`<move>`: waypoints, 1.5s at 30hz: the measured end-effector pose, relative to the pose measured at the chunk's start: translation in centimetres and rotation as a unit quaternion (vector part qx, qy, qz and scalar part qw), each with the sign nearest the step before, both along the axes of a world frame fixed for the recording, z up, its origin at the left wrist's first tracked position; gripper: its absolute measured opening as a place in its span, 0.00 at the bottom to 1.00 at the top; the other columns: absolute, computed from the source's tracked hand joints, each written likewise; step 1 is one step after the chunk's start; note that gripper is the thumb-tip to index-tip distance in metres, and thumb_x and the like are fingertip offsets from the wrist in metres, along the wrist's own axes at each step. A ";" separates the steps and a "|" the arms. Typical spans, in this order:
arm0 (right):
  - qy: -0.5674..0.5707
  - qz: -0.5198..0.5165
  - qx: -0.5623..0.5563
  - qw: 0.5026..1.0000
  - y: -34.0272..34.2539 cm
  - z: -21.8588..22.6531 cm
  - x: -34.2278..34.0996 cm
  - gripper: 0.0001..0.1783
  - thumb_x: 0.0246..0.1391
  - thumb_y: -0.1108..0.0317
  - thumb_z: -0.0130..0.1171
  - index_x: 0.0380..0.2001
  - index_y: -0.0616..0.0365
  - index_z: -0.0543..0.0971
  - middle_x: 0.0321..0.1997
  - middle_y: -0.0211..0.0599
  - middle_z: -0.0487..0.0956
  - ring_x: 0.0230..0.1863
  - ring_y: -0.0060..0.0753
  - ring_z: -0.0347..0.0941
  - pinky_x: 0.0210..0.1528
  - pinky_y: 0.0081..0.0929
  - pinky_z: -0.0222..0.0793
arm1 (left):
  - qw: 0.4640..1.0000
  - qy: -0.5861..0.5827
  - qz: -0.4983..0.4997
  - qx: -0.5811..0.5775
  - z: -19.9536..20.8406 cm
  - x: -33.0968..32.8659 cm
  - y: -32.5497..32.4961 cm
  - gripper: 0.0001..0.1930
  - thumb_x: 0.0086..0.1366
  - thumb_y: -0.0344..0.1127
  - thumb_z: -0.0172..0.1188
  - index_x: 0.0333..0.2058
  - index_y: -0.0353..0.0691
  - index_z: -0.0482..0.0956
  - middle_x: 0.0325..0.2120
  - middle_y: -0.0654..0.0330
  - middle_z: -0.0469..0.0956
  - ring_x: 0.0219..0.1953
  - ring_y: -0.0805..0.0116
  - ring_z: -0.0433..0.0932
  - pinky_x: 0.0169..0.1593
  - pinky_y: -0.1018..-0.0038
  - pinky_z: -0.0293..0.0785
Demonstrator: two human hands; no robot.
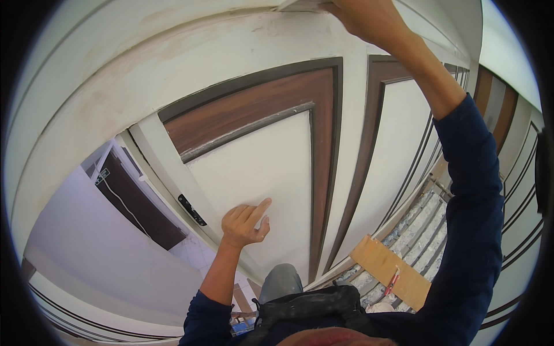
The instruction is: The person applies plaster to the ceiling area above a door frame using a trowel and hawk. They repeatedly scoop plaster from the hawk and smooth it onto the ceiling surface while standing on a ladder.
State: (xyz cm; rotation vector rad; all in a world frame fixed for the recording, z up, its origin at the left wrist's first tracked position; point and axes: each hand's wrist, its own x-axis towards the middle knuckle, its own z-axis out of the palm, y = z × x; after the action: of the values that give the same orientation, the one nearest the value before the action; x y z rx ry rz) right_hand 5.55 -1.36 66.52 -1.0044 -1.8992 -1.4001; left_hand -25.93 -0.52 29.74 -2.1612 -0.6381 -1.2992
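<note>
High up, my right hand is closed at the white moulding above the door. Its fingertips are partly cut off by the top edge, and a pale flat edge shows beside them. What they grip I cannot make out. Lower down, my left hand is in front of the white door panel, holding nothing. Its index finger is stretched out, the thumb stands apart and the other fingers bend. Whether it touches the panel I cannot tell. Brown and black trim borders the panel.
A black lock plate is set in the door's left edge, beside an opening with a dark door beyond. At lower right, a plywood board lies on a spattered slatted platform, with a red-handled tool on it.
</note>
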 end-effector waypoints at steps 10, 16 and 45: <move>0.075 -0.038 -0.005 0.996 1.7 -0.9 7.5 0.10 0.64 0.65 0.58 0.42 0.60 0.76 0.42 0.48 0.79 0.50 0.52 0.75 0.49 0.48 0.73 | 1.000 -0.007 0.005 0.005 -0.1 0.5 0.1 0.24 0.47 0.33 0.62 0.46 0.45 0.88 0.20 0.65 0.79 0.22 0.67 0.78 0.28 0.74 0.76; 0.059 0.018 -0.011 0.998 1.8 -0.4 6.2 0.10 0.64 0.65 0.58 0.43 0.60 0.76 0.43 0.47 0.80 0.51 0.51 0.75 0.49 0.47 0.75 | 1.000 0.011 0.017 0.003 0.0 0.3 -0.1 0.23 0.49 0.34 0.64 0.47 0.46 0.88 0.21 0.66 0.78 0.22 0.70 0.77 0.28 0.75 0.76; 0.041 -0.023 0.005 0.999 1.0 -0.2 5.4 0.10 0.63 0.64 0.60 0.42 0.59 0.78 0.43 0.42 0.80 0.50 0.46 0.76 0.49 0.41 0.76 | 1.000 -0.004 0.001 0.002 0.2 0.2 0.0 0.24 0.48 0.33 0.64 0.47 0.45 0.88 0.19 0.68 0.77 0.22 0.71 0.77 0.27 0.76 0.75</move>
State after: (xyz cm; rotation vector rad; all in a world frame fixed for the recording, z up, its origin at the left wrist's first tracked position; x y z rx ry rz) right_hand 10.99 -0.34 66.33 -1.0905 -1.8198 -1.3714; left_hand -25.77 -0.56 29.93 -2.1521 -0.6403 -1.3068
